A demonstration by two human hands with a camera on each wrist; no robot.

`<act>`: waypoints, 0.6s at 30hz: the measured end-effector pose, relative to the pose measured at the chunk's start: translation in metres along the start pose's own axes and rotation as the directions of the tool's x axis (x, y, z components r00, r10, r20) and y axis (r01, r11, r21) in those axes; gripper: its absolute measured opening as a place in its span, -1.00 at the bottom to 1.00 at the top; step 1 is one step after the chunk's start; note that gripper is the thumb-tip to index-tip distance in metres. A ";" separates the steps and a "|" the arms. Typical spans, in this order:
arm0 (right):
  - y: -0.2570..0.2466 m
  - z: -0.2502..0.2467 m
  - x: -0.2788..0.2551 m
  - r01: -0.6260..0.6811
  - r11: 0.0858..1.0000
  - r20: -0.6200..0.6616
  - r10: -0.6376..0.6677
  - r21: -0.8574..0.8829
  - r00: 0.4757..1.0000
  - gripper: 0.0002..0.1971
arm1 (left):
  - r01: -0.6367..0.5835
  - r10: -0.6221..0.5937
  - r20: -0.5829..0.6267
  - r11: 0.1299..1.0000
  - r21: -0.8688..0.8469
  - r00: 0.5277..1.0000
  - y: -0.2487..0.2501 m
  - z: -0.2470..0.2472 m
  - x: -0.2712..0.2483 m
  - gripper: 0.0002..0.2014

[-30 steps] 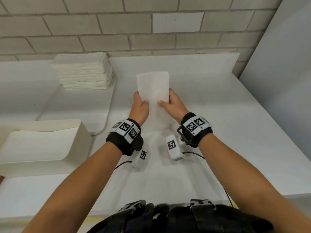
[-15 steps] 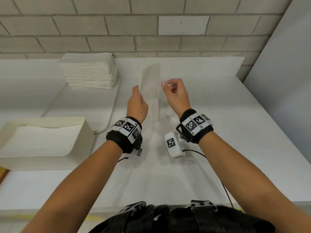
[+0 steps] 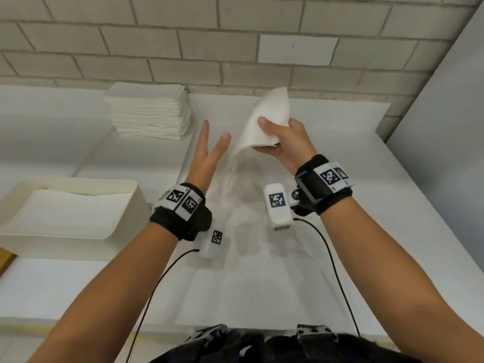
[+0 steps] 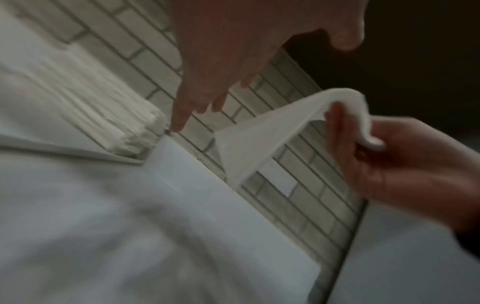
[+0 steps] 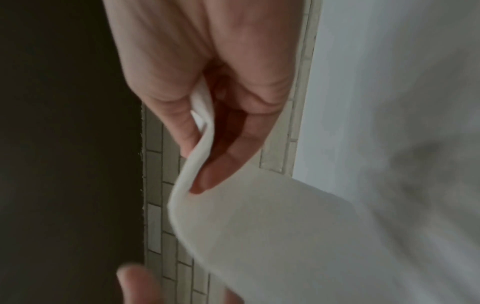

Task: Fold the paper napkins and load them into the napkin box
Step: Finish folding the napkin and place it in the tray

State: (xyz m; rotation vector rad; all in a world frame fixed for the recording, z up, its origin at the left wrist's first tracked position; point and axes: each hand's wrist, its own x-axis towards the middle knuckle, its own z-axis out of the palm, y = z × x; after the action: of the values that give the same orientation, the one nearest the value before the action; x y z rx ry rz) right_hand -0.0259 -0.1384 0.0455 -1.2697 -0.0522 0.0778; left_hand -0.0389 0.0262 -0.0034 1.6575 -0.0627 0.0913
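Note:
A folded white napkin (image 3: 264, 121) is raised above the table, bent over in my right hand (image 3: 281, 138), which pinches it between thumb and fingers. The right wrist view shows the napkin (image 5: 259, 226) curling round my thumb. In the left wrist view the same napkin (image 4: 259, 139) hangs from my right hand (image 4: 389, 160). My left hand (image 3: 207, 150) is just left of the napkin, fingers straight and spread, touching nothing. The cream napkin box (image 3: 128, 203) sits at the left with napkins inside. A stack of unfolded napkins (image 3: 149, 111) stands at the back left.
The white table (image 3: 366, 218) runs to a brick wall (image 3: 235, 43) at the back and a grey panel (image 3: 445, 127) on the right. The stack rests on a white board (image 3: 117, 158). Wrist camera cables (image 3: 332, 263) trail over the table's front part.
The napkin passed from my left hand to my right hand, which now grips it higher and to the right. My left hand let go and opened its fingers.

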 end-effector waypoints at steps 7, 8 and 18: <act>-0.027 0.060 0.005 0.082 0.970 0.114 -0.111 0.228 0.987 -0.88 | 0.425 -0.336 0.260 0.738 -0.524 0.905 0.044 -0.051 0.021 0.06; -0.027 0.071 0.003 0.085 0.964 0.129 -0.121 0.253 0.984 -0.89 | 0.442 -0.321 0.306 0.704 -0.556 0.896 0.049 -0.060 0.019 0.09; -0.009 0.166 -0.023 0.201 0.938 0.062 -0.227 0.283 0.972 -0.90 | 0.444 -0.224 0.414 0.688 -0.574 0.882 0.075 -0.153 -0.017 -0.55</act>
State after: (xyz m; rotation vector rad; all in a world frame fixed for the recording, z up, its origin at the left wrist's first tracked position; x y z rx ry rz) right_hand -0.0620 0.0153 0.1032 -0.9748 -0.2525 -0.0431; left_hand -0.0659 0.1716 0.0826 0.9259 -0.0199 -0.4459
